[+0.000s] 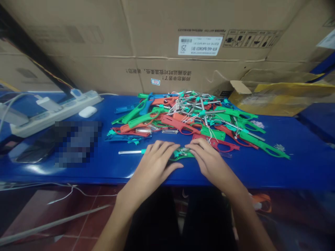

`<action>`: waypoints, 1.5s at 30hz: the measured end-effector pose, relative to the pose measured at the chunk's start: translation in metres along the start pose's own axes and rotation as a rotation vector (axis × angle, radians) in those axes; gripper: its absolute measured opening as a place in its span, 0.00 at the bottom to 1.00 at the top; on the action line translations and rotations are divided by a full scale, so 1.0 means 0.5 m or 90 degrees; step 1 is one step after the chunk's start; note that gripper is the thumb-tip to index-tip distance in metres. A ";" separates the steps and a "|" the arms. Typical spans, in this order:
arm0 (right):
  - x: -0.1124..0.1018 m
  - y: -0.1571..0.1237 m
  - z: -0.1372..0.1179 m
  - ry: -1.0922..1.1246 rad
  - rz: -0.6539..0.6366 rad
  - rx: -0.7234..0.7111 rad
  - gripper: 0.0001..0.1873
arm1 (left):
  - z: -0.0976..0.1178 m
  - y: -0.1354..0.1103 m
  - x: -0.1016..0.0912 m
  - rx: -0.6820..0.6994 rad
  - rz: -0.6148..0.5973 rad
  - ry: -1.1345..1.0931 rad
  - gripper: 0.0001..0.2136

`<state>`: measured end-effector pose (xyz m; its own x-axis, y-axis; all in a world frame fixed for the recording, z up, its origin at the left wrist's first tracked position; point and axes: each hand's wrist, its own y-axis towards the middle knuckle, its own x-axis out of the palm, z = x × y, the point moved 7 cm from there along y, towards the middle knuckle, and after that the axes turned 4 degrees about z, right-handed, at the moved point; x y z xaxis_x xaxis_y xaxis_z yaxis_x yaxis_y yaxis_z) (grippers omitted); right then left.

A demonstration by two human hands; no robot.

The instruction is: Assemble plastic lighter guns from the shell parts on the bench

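Bare forearms (123, 209) framing a green plastic casing (184, 155) on a glossy blue table (110, 167)

Both forearms are slanting in from the near side, above dark-clothed legs (154, 223), and both hands are meeting over the casing. From where I am standing, the step in hand is looking like the settling of small inner parts, since pale and metallic bits are showing in the casing between the fingertips. By my guess, the next move is calling for light, exact fingertip pressure while the casing is lying steady.

The left hand (157, 158) is arching palm-down, its fingers bending side by side toward the casing and its thumb standing apart on the near side. The right hand (208, 157) is curling over from the right, fingers close together, its thumb not showing. Whether either is truly pinching anything, I cannot tell.

The casing is lying near the table's near edge, between the hands and partly under them. A slim silver metal tube (129, 152) with a teal collar (143, 151) is poking out left of the left hand, roughly in line with the casing; the hand is hiding any join. Farther off, a tangled heap of red, green and blue plastic casings (180, 123) is spreading across the far side.
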<state>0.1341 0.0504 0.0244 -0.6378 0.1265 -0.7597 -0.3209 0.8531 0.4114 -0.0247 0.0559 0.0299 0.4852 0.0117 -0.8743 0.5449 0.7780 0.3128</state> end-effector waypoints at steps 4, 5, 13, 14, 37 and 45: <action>-0.006 -0.003 -0.005 -0.053 -0.008 -0.029 0.15 | 0.008 0.004 0.011 0.012 0.003 0.025 0.16; -0.008 -0.005 -0.008 -0.077 -0.001 -0.045 0.15 | 0.009 0.003 0.012 0.018 0.004 0.026 0.15; -0.019 -0.025 -0.030 -0.165 0.091 -0.129 0.16 | 0.014 -0.004 0.005 0.053 0.050 0.044 0.13; -0.019 -0.025 -0.031 -0.173 0.092 -0.126 0.16 | 0.014 -0.004 0.005 0.055 0.051 0.046 0.13; -0.033 -0.028 -0.046 -0.146 0.140 -0.108 0.09 | -0.009 -0.018 -0.002 -0.025 0.111 -0.008 0.29; -0.030 -0.031 -0.033 -0.112 0.116 -0.091 0.13 | -0.015 -0.041 -0.042 -0.035 0.270 0.009 0.17</action>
<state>0.1368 0.0269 0.0377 -0.5662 0.3677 -0.7377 -0.3160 0.7298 0.6062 -0.0510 0.0445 0.0393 0.6490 0.3463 -0.6774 0.2616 0.7346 0.6261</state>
